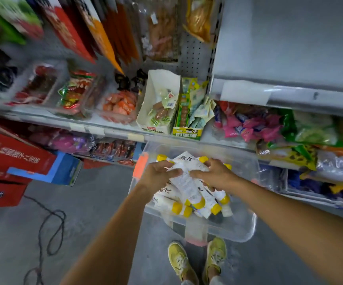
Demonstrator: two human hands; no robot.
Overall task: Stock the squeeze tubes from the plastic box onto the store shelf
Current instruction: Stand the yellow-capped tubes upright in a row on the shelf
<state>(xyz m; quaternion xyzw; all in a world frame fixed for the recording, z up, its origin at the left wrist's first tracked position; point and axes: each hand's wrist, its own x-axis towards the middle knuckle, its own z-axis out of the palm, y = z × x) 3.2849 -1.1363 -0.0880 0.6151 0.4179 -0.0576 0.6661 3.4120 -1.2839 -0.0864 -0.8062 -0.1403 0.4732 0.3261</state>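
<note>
A clear plastic box [246, 221] stands in front of me at about knee height, holding several white squeeze tubes with yellow caps [201, 202]. Both hands are inside it. My left hand [156, 173] and my right hand [215, 173] are closed on a bundle of the white tubes [184, 177] near the top of the pile. The store shelf [187, 79] rises behind the box, with a white pegboard back. An orange latch [140, 165] sits on the box's left edge.
Snack packs fill the shelf: an open white carton [158, 108], a green-yellow carton [188, 120], pink bags [250, 126] on the right. Red cardboard boxes [6, 159] stand at left. A black cable [49, 233] loops on the grey floor. My yellow shoes [197, 262] show below.
</note>
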